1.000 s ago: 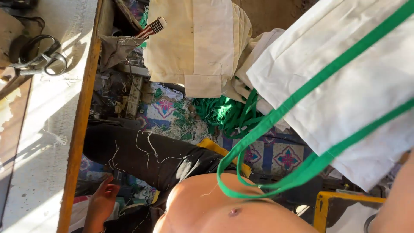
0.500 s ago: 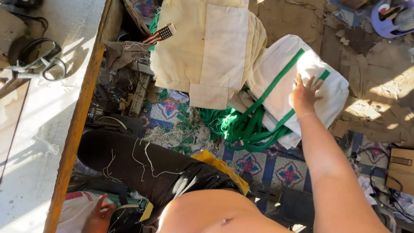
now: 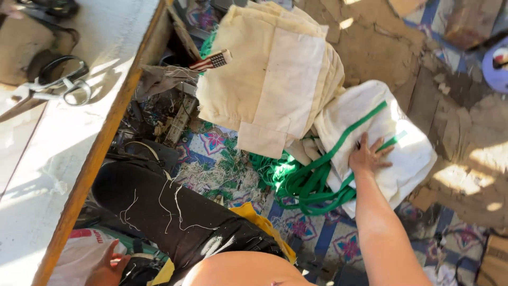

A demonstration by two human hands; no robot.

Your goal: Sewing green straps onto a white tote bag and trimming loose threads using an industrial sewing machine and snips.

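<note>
Two fabric piles (image 3: 275, 79) (cream, white), one pair of scissors (image 3: 55, 85).

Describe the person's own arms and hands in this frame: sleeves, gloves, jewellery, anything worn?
Both are bare. The right hand has no glove, ring or watch that shows, and its forearm is uncovered along all that is in view, with no sleeve. The left hand, at the bottom edge, is also ungloved; only the hand and wrist show, so any sleeve higher up cannot be told. Loose pale threads lie on the black trousers.

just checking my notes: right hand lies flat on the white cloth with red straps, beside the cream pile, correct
Not quite: the straps are green, not red. The head view shows the right hand flat on the white cloth beside the cream pile.
</note>
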